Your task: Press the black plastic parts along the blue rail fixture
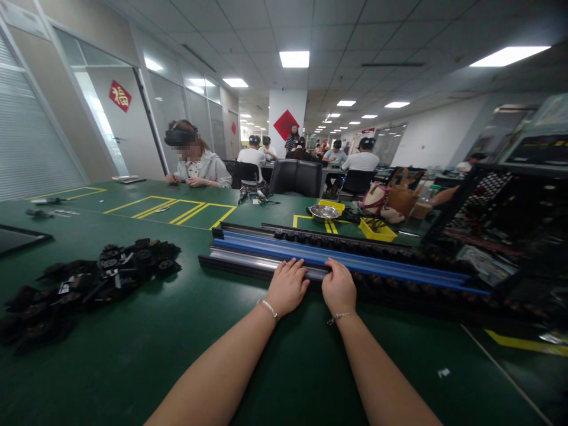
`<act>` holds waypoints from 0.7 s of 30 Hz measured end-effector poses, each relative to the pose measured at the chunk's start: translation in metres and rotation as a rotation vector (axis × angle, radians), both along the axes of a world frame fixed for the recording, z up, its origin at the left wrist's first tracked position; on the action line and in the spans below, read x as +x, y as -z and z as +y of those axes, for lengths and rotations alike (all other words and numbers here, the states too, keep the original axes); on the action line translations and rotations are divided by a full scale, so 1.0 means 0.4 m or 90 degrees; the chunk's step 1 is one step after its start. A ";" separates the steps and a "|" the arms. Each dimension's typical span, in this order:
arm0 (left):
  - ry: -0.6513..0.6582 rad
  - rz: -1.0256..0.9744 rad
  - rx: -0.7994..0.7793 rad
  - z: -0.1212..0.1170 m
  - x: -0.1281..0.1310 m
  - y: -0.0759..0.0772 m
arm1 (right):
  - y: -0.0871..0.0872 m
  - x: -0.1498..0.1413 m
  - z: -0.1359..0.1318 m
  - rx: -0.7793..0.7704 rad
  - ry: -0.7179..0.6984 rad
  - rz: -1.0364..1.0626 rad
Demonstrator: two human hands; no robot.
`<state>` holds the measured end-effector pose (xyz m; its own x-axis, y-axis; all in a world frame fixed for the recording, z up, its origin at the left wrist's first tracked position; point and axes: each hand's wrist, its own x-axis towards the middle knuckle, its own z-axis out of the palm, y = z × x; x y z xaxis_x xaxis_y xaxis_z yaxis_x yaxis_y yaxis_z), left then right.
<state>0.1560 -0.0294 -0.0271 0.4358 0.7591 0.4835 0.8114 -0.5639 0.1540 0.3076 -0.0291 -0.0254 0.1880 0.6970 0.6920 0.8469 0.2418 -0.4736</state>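
Note:
A long black rail (pixel 239 266) with a shiny silver inner face lies across the green table in front of me. My left hand (pixel 287 288) rests on it with fingers stretched flat over the silver face. Just to the right, my right hand (pixel 339 287) is closed at the rail, its fingers curled over the near edge; the fingertips are partly hidden. Directly behind lies a long blue strip (pixel 310 253) in a black frame. Dark parts with a toothed look line the right stretch of the rails.
A heap of black parts (pixel 110 272) lies at the left. Behind the rails are a metal bowl (pixel 326 212) and a yellow tray (pixel 377 229). A dark open case (pixel 497 219) stands at the right. Across the table sits a person (pixel 199 163) wearing a headset.

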 end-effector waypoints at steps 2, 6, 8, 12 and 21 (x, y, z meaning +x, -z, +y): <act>0.008 0.002 0.000 0.000 -0.003 0.002 | -0.002 -0.002 -0.001 0.003 0.014 0.002; 0.014 0.007 -0.006 -0.002 -0.007 0.002 | -0.006 -0.008 -0.005 -0.003 0.067 0.016; 0.016 0.013 -0.008 -0.006 -0.007 -0.002 | -0.008 -0.009 -0.007 -0.023 0.081 0.029; 0.018 0.044 -0.006 -0.017 -0.007 -0.011 | -0.008 -0.010 -0.008 -0.052 0.086 0.037; 0.043 0.104 0.000 -0.029 -0.004 -0.022 | -0.011 -0.013 -0.009 -0.072 0.041 0.023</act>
